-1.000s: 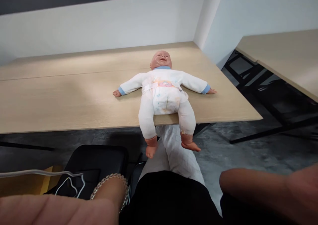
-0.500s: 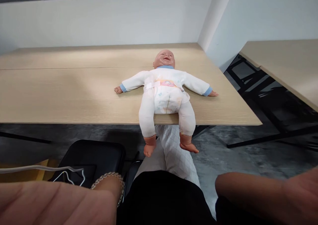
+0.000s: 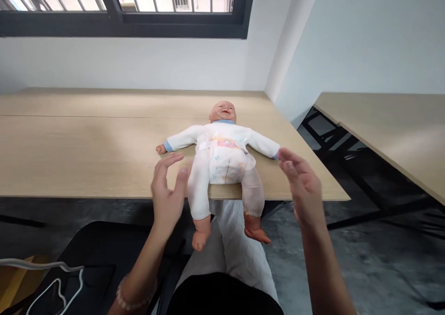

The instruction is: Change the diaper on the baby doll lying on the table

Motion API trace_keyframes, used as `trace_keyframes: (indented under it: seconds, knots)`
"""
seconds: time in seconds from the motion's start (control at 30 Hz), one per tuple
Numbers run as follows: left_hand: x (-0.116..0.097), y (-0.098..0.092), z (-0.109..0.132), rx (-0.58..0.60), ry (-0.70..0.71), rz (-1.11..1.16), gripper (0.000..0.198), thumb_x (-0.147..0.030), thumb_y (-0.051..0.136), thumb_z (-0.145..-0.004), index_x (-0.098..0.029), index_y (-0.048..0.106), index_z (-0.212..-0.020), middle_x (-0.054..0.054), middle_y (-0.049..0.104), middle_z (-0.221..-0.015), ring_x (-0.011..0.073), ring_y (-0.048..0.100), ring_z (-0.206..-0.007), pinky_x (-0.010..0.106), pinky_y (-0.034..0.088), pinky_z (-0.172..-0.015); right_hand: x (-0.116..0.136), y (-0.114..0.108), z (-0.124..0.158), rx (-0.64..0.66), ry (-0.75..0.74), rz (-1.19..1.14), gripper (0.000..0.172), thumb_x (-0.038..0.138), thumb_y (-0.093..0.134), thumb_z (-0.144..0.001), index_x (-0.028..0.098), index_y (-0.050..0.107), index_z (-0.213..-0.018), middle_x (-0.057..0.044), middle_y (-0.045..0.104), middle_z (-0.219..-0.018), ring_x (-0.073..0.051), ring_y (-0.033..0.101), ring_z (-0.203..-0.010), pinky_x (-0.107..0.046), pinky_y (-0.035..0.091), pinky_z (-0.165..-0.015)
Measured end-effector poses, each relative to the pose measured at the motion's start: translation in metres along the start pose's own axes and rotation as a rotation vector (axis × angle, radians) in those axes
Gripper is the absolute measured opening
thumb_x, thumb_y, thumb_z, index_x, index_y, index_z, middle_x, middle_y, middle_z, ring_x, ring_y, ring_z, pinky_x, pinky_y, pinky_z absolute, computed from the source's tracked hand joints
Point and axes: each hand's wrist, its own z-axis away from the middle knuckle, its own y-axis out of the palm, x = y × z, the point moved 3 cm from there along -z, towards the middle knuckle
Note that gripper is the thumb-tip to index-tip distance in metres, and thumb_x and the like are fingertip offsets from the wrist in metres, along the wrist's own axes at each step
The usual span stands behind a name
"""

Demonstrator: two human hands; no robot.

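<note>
A baby doll (image 3: 224,139) in a white top with blue cuffs lies face up on the wooden table (image 3: 86,162), arms spread, its lower legs hanging over the front edge. Around its hips is a printed diaper (image 3: 226,166), with side tabs at the waist. Left of the doll's legs, my left hand (image 3: 168,190) is raised with thumb and fingers apart and nothing between them. My right hand (image 3: 303,180) is up on the other side, in front of the doll's cuff, fingers extended and slightly blurred. Neither hand appears to hold anything.
A black chair (image 3: 90,255) stands below the table at left, with a white cable (image 3: 41,265) near it. To the right is a second table (image 3: 392,125) with a black frame beneath. A barred window (image 3: 174,9) is in the wall behind.
Both hands have come up and forward from the bottom corners to either side of the doll. The view has tilted upward, showing more of the window. The doll's pose looks the same.
</note>
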Motion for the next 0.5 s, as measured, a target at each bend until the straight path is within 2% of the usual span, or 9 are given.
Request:
trace_keyframes:
  seconds: [0.1,0.13,0.2,0.3,0.4,0.5]
  knots:
    - [0.043,0.018,-0.036,0.057,-0.669,0.349,0.010,-0.025,0.064,-0.091,-0.021,0.065,-0.100,0.004,0.067,-0.114,0.0186,0.060,-0.119,0.029,0.045,-0.108,-0.049,0.007,-0.024,-0.010,0.352,-0.155,0.026,0.039,0.070,-0.088,0.024,0.067,-0.110,-0.006,0.064,-0.133,-0.023,0.057,-0.131,-0.043,0.039,-0.119]
    - [0.051,0.023,-0.046,0.101,-0.764,0.391,0.009,-0.025,0.059,-0.094,-0.018,0.063,-0.097,0.007,0.068,-0.107,0.0183,0.065,-0.109,0.029,0.050,-0.100,-0.059,0.011,-0.031,-0.016,0.444,-0.206,0.021,0.036,0.068,-0.090,0.023,0.067,-0.106,-0.007,0.065,-0.133,-0.023,0.058,-0.129,-0.041,0.042,-0.117]
    - [0.064,0.031,-0.062,0.197,-0.898,0.452,0.017,-0.027,0.054,-0.096,-0.014,0.064,-0.096,0.011,0.069,-0.094,0.0184,0.068,-0.087,0.028,0.057,-0.081,-0.072,0.019,-0.042,0.008,0.579,-0.292,0.015,0.033,0.064,-0.092,0.021,0.067,-0.102,-0.009,0.066,-0.130,-0.021,0.060,-0.127,-0.036,0.047,-0.112]
    - [0.073,0.045,-0.078,0.355,-1.053,0.599,0.026,-0.036,0.054,-0.098,-0.013,0.064,-0.104,0.009,0.068,-0.084,0.0164,0.066,-0.069,0.025,0.056,-0.063,-0.080,0.032,-0.059,0.098,0.657,-0.391,0.015,0.033,0.059,-0.096,0.020,0.067,-0.100,-0.010,0.071,-0.121,-0.018,0.065,-0.121,-0.031,0.054,-0.103]
    - [0.081,0.055,-0.093,0.446,-1.103,0.595,0.034,-0.046,0.061,-0.094,-0.016,0.062,-0.108,0.006,0.067,-0.079,0.0165,0.065,-0.063,0.026,0.056,-0.060,-0.083,0.048,-0.075,0.222,0.640,-0.458,0.022,0.035,0.052,-0.100,0.018,0.067,-0.103,-0.008,0.074,-0.112,-0.016,0.070,-0.110,-0.028,0.056,-0.097]
    - [0.090,0.063,-0.107,0.548,-1.121,0.506,0.047,-0.060,0.061,-0.090,-0.016,0.062,-0.107,0.006,0.066,-0.079,0.0171,0.063,-0.058,0.030,0.056,-0.058,-0.079,0.071,-0.083,0.429,0.617,-0.417,0.041,0.047,0.046,-0.102,0.013,0.067,-0.106,-0.009,0.076,-0.103,-0.016,0.072,-0.103,-0.028,0.055,-0.095]
